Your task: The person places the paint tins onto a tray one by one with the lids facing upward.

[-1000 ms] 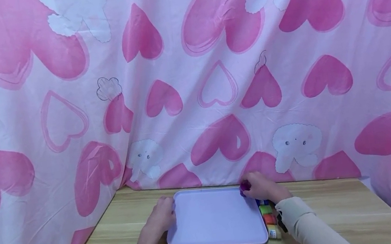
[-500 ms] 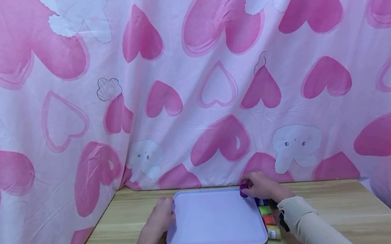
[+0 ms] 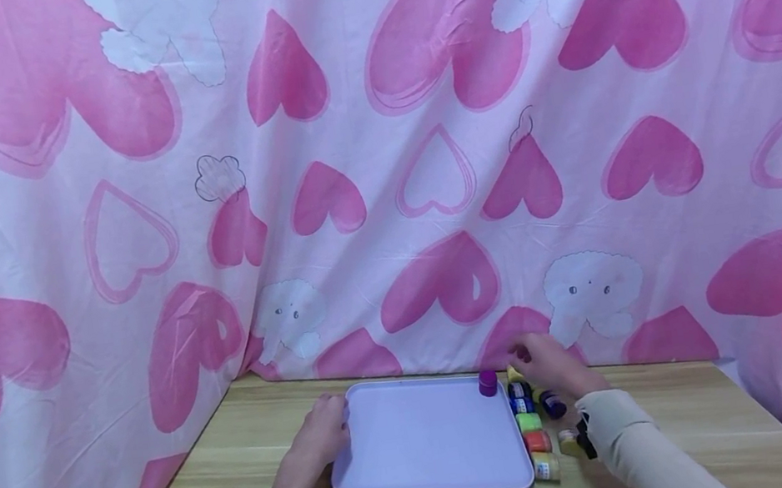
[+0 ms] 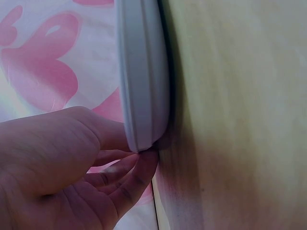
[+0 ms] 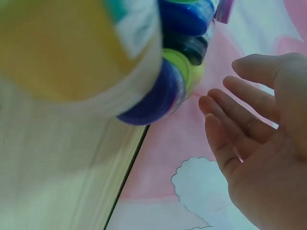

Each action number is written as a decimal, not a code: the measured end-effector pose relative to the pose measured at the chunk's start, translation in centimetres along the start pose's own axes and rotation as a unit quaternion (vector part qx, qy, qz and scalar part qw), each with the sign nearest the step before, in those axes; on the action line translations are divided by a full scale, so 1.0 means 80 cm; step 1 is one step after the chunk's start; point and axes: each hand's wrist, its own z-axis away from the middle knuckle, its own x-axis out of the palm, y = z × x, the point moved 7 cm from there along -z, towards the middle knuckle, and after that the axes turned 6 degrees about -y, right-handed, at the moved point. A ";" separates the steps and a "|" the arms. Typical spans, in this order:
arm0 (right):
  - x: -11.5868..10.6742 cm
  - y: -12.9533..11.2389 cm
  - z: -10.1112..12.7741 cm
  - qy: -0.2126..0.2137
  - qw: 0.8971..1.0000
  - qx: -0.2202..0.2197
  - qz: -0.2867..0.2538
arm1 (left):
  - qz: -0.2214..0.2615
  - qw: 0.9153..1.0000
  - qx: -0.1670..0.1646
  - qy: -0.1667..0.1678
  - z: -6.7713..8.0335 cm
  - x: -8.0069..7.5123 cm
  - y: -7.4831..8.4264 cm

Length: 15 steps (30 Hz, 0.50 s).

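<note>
One small purple jar is now standing alone in the lilac tray's far right corner, released by the right hand, which is lifting away with fingers spread and holding nothing. Beside the tray, more paint jars are waiting on the worktop. The left hand is still gripping the tray's left rim.

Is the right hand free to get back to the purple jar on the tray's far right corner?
Probably yes. The right hand is open, holds nothing, and hovers just right of the purple jar on the tray; only the jar row lies beneath it.
</note>
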 end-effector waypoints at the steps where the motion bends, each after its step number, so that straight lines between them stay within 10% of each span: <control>1: -0.001 0.003 0.001 0.003 1.000 0.006 -0.003 | -0.001 1.000 0.001 0.001 0.000 0.000 0.000; 15: 0.009 0.024 -0.012 -0.003 0.999 0.037 0.036 | -0.011 1.000 0.018 0.015 0.000 -0.001 0.002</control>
